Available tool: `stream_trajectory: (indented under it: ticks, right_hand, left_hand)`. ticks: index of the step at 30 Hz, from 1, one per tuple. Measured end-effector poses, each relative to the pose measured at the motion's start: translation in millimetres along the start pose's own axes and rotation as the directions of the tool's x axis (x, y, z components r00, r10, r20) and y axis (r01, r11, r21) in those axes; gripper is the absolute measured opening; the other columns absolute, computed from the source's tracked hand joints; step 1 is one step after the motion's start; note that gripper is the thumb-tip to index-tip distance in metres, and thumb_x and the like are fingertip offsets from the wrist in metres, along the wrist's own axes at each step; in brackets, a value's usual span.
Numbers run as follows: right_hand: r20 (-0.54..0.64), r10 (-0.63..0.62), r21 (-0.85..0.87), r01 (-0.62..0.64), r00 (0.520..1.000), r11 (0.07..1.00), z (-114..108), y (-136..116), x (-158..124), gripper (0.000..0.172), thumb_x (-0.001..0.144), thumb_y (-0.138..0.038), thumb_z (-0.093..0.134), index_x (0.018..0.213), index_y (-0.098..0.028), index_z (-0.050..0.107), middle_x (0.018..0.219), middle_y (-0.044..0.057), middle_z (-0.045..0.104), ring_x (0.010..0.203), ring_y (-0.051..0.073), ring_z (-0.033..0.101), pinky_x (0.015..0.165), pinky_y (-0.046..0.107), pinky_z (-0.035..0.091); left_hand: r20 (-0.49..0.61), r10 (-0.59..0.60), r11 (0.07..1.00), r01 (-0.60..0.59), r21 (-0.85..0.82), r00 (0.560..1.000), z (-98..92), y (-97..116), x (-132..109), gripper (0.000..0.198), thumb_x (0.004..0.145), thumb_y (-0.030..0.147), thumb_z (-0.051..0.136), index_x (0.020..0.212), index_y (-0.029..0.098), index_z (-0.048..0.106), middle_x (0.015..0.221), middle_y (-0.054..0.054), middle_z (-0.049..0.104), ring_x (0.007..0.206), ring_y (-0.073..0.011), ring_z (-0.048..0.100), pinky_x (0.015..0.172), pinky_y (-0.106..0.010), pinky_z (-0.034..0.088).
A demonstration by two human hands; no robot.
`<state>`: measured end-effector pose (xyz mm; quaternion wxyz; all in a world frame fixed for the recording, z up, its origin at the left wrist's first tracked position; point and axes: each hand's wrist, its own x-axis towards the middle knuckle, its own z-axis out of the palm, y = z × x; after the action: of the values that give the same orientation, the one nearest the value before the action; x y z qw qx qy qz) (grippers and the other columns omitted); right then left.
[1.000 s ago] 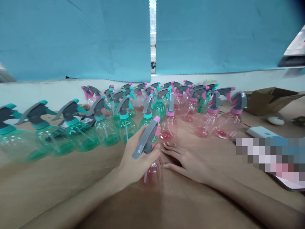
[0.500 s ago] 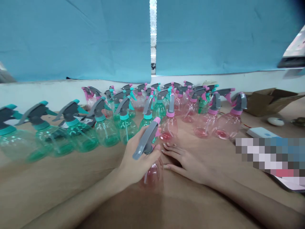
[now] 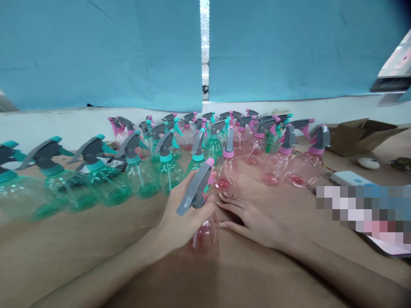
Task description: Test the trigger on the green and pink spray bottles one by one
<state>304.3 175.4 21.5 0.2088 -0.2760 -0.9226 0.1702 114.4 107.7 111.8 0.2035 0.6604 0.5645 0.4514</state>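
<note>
My left hand (image 3: 181, 214) is wrapped round the neck of a pink spray bottle (image 3: 204, 235) with a grey trigger head and pink nozzle. The bottle is upright at the middle of the table, and my fingers hide its collar. My right hand (image 3: 253, 218) lies flat on the tabletop just to the right, fingers stretched toward the bottle and holding nothing. Right behind the hands stand another pink spray bottle (image 3: 226, 173) and a green spray bottle (image 3: 196, 161) with a turquoise collar.
A row of green spray bottles (image 3: 107, 184) runs along the left. More pink ones (image 3: 305, 169) stand at the right, with several mixed bottles behind. An open cardboard box (image 3: 359, 137), a white mouse (image 3: 368, 163) and a white box (image 3: 349, 178) lie right. Blue cloth (image 3: 105, 55) hangs behind.
The whole view has shifted very slightly. Both hands and the held bottle keep the same places relative to each other.
</note>
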Motion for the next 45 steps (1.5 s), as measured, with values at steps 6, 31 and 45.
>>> stream_trajectory:
  ticks: [6, 31, 45]
  right_hand:
    - [0.031, 0.018, -0.028, -0.017, 0.999, 0.999, -2.7, -2.2, 0.4, 0.059, 0.086, -0.055, 0.044, 0.135, -0.021, 0.042, 0.136, 0.009, 0.047, 0.127, 0.024, 0.04, 0.106, 0.045, 0.032]
    - [0.016, 0.003, -0.036, -0.002, 1.0, 0.999, -2.3, -2.4, 0.2, 0.059, 0.087, -0.054, 0.044, 0.134, -0.018, 0.043, 0.136, 0.01, 0.047, 0.128, 0.025, 0.039, 0.106, 0.046, 0.032]
    - [-0.007, -0.005, -0.017, 0.005, 1.0, 1.0, -2.3, -3.2, 0.6, 0.059, 0.086, -0.053, 0.046, 0.134, -0.02, 0.042, 0.135, 0.01, 0.048, 0.127, 0.025, 0.04, 0.105, 0.045, 0.033]
  left_hand:
    - [0.004, 0.01, 1.0, -0.01, 0.03, 1.0, -0.5, -0.4, 0.3, 0.028, 0.075, 0.018, 0.055, 0.103, 0.024, 0.059, 0.066, 0.004, 0.057, 0.061, -0.0139, 0.055, 0.058, -0.025, 0.047]
    - [0.01, 0.068, 0.998, -0.069, 0.016, 0.998, -0.5, 7.5, 3.1, 0.053, 0.07, 0.01, 0.051, 0.12, 0.029, 0.051, 0.07, 0.005, 0.058, 0.061, -0.0118, 0.053, 0.057, -0.021, 0.045]
    - [0.0, 0.054, 0.998, -0.054, 0.014, 0.999, 0.0, 3.0, 1.9, 0.052, 0.07, 0.009, 0.051, 0.118, 0.03, 0.053, 0.069, 0.006, 0.058, 0.06, -0.0119, 0.054, 0.057, -0.021, 0.045]
